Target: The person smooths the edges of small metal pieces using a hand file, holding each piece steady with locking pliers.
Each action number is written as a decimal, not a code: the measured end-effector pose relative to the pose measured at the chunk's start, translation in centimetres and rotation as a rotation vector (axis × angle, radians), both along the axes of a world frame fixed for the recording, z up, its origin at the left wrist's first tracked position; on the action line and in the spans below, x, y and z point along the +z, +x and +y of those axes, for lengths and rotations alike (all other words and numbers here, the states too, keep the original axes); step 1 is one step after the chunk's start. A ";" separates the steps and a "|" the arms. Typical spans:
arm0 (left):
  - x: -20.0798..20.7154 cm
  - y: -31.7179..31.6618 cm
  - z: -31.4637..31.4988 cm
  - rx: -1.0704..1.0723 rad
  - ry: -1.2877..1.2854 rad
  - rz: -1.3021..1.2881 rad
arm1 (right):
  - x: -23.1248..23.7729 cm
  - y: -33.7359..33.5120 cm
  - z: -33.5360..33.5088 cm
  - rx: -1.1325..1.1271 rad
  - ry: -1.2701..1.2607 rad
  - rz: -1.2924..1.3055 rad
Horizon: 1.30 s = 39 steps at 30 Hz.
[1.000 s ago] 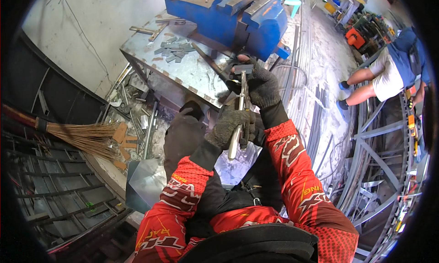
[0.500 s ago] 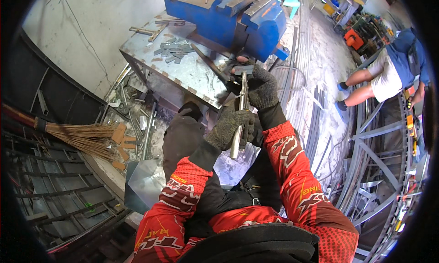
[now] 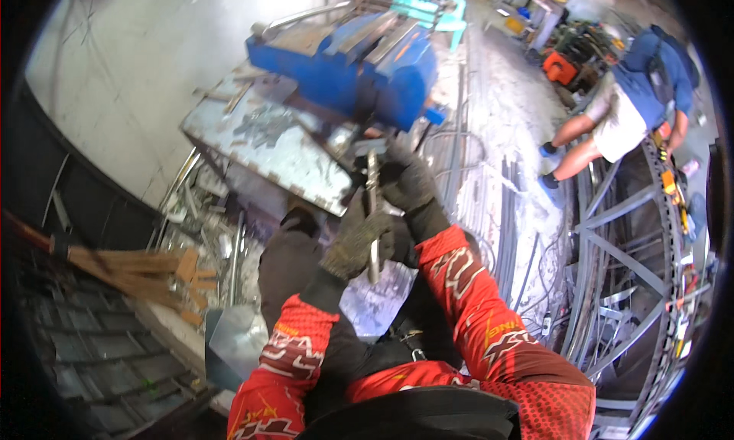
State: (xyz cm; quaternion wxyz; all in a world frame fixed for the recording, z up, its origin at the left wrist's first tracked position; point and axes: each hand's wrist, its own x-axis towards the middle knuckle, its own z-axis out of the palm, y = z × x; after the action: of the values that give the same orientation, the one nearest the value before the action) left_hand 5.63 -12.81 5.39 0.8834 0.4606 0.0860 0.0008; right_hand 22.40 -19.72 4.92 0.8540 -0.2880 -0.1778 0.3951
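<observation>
Both gloved—left hand [image 3: 358, 245] and right hand [image 3: 407, 181]—clenched round metal bar [image 3: 372, 211] below blue vise [image 3: 359, 65].

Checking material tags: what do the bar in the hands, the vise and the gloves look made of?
Bar: bare metal, probably steel; grey, dull shine.
Vise: likely cast metal under glossy blue paint, with unpainted grey top faces.
Left hand and right hand: dark grey gloves, apparently knit fabric; matte, slightly fuzzy surface, though blurred.
</observation>
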 end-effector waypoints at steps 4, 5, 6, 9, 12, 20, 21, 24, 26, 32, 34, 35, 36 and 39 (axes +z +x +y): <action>0.4 -0.6 0.4 0.127 0.303 -0.038 | -0.1 -2.9 -2.1 -0.065 -0.464 -0.250; 0.2 -0.4 0.4 0.137 0.356 -0.050 | -0.4 -3.6 -3.0 -0.099 -0.474 -0.409; -2.1 -0.1 0.8 0.227 0.447 -0.051 | 1.1 -6.1 -2.9 -0.034 -0.408 -0.283; -1.6 1.1 1.1 0.492 0.566 -0.094 | 0.3 -9.2 -5.9 0.088 -0.447 -0.253; -2.7 1.1 3.5 0.566 0.556 -0.137 | -0.3 -12.9 -7.1 0.288 -0.567 -0.357; -2.7 0.3 3.0 0.634 0.884 -0.240 | -0.6 -12.4 -3.8 0.169 -0.700 -0.694; -2.6 0.2 2.9 0.634 0.881 -0.243 | -0.3 -12.5 -3.7 0.188 -0.715 -0.660; -1.5 -0.1 2.4 0.576 0.622 -0.168 | -0.2 -12.5 -3.7 0.130 -0.631 -0.641; 0.0 -0.3 2.0 0.545 0.570 -0.084 | -1.0 -12.9 -3.1 0.008 -0.593 -0.690; -2.4 -0.1 2.4 0.615 0.481 -0.221 | -1.5 -12.1 -2.1 -0.135 -0.634 -0.983; -2.6 -0.1 2.5 0.605 0.376 -0.203 | -1.4 -12.4 -1.8 -0.099 -0.606 -0.962; -3.2 -0.1 2.9 0.606 0.396 -0.209 | -1.3 -12.7 -1.8 -0.175 -0.640 -1.025; -3.2 0.0 3.1 0.606 0.416 -0.216 | -1.3 -12.8 -1.8 -0.255 -0.674 -1.087; -3.0 -0.2 2.7 0.503 0.421 -0.178 | -1.9 -13.0 -2.4 -0.399 -0.756 -1.153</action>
State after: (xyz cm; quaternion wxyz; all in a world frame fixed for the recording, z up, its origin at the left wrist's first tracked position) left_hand 5.45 -10.15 2.36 0.7453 0.5952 0.1173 0.2767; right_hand 9.36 -22.12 3.06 0.5218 -0.7540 -0.3957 0.0510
